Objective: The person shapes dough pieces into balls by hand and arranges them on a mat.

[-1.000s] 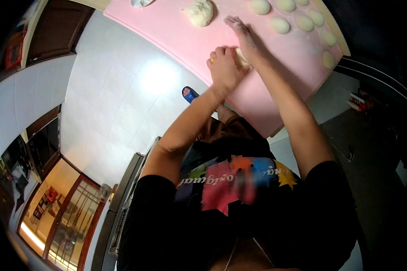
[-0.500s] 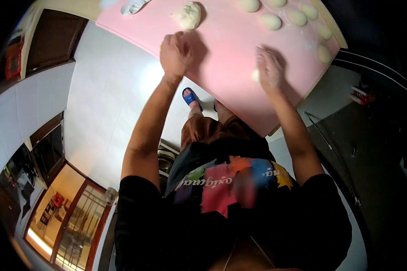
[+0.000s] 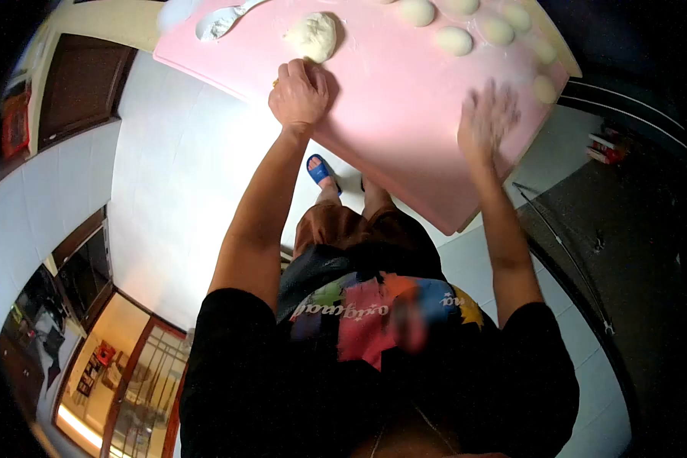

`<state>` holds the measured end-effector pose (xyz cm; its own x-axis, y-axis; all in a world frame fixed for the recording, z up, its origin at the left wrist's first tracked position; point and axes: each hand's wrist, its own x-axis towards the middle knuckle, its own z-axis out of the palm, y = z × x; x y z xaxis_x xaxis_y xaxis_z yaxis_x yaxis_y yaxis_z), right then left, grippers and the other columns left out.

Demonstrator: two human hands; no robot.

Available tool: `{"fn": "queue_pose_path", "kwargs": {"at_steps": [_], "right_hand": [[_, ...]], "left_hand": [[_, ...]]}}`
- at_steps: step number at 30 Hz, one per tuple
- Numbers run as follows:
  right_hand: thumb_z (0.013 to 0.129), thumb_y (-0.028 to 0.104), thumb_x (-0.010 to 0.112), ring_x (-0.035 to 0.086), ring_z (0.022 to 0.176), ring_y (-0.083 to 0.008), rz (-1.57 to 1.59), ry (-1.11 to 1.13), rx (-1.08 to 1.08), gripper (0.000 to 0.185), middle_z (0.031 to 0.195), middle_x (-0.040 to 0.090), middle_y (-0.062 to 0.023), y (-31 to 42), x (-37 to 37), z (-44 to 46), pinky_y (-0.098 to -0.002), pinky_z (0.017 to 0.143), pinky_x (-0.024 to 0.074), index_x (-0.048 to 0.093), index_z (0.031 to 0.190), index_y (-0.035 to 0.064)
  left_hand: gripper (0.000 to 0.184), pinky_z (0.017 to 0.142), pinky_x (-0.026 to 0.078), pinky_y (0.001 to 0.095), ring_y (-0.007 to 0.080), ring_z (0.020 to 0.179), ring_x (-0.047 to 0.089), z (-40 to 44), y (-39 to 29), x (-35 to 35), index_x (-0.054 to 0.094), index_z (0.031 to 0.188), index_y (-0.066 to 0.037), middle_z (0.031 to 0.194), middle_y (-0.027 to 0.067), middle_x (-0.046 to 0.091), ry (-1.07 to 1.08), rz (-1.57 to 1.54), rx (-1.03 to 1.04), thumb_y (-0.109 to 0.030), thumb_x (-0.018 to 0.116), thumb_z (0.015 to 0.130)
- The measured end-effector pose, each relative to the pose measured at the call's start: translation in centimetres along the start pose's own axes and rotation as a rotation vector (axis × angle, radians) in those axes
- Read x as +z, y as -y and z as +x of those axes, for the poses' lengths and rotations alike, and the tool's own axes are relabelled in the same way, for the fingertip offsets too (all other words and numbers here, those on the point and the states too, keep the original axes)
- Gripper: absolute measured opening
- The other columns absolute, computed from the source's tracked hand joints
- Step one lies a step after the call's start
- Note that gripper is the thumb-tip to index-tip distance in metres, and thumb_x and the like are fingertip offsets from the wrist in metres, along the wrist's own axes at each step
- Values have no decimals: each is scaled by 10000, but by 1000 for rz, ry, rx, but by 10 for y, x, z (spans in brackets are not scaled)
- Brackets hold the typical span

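Note:
Palm down on the pink mat (image 3: 389,99), my right hand (image 3: 490,118) has its fingers spread and slightly blurred; anything under the palm is hidden. My left hand (image 3: 298,95) rests near the mat's front edge with its fingers curled together, hiding what they hold, if anything. Just beyond it lies a large, uneven lump of white dough (image 3: 317,37). Several smooth, round dough balls, one of them a pale ball (image 3: 454,41), lie across the far right part of the mat.
A white spoon (image 3: 215,25) with white powder lies at the mat's far left. Below the near edge, a foot in a blue slipper (image 3: 317,169) stands on the tiled floor. A dark surface (image 3: 580,237) is at the right.
My hands were together around a dough piece, then moved apart. My left hand went left; my right hand went right, and its fingers have spread. The dough piece beside it no longer shows.

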<state>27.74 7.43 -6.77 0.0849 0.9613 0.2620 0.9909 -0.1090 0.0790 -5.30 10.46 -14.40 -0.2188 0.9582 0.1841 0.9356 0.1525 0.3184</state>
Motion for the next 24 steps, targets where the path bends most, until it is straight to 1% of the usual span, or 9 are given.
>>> {"fn": "queue_pose_path", "kwargs": {"at_steps": [4,6,9,12,16,18,20,23,24], "right_hand": [[971,369,554,254,1480,-398,156,103,165,597,1569,359,-205,21,3,-77,-651,1175,136,460,1473,59],[958,365,572,278,1470,-387,318,94,-310,564,1565,368,-192,56,-58,-75,-643,1180,142,509,1438,76],[960,351,576,288,1464,-395,118,253,-540,559,1563,377,-183,82,-56,7,-646,1176,146,495,1450,96],[952,431,599,179,1497,-436,112,-15,-250,683,1600,289,-214,24,-9,34,-696,1163,109,392,1522,116],[951,388,572,275,1441,-493,217,177,-3,679,1555,347,-241,4,-30,-62,-671,1160,140,396,1512,48],[945,432,554,282,1453,-458,423,-39,-386,691,1582,313,-225,57,-57,-62,-672,1163,139,418,1500,42],[947,470,530,290,1472,-388,397,211,-636,678,1617,278,-178,83,-78,-50,-674,1165,136,449,1490,73],[981,501,498,286,1483,-278,-93,137,-764,611,1628,307,-65,144,-36,39,-636,1150,198,461,1496,174],[990,497,480,270,1486,-284,29,61,-684,618,1628,307,-69,145,-18,70,-616,1142,227,434,1510,167]], "left_hand": [[246,704,551,465,360,785,674,-1,-8,-6,631,966,-90,970,140,644,29,1,-20,-330,592,927],[245,693,552,459,358,780,673,-8,-13,-3,632,967,-89,971,141,643,-43,-1,46,-328,594,925],[247,680,553,452,356,778,672,-12,-26,-17,630,978,-89,974,140,641,-30,22,45,-327,594,923],[245,673,553,448,350,778,673,-15,-30,-20,626,997,-92,977,136,638,-45,32,45,-323,592,925],[232,661,554,440,328,766,672,-19,-30,-16,628,1014,-96,978,127,640,-89,1,96,-306,593,923],[222,653,552,436,319,757,670,-20,-31,-16,633,1007,-99,962,120,641,-111,-22,102,-299,596,919],[211,644,550,433,316,748,667,-19,-32,-19,637,987,-104,941,113,642,-233,-2,127,-299,598,916],[207,638,550,430,315,746,668,-22,-31,-9,640,967,-109,937,111,647,-318,177,129,-306,604,913],[209,638,551,428,315,748,669,-23,-32,-1,640,963,-110,940,112,648,-361,371,122,-310,608,912]]}}
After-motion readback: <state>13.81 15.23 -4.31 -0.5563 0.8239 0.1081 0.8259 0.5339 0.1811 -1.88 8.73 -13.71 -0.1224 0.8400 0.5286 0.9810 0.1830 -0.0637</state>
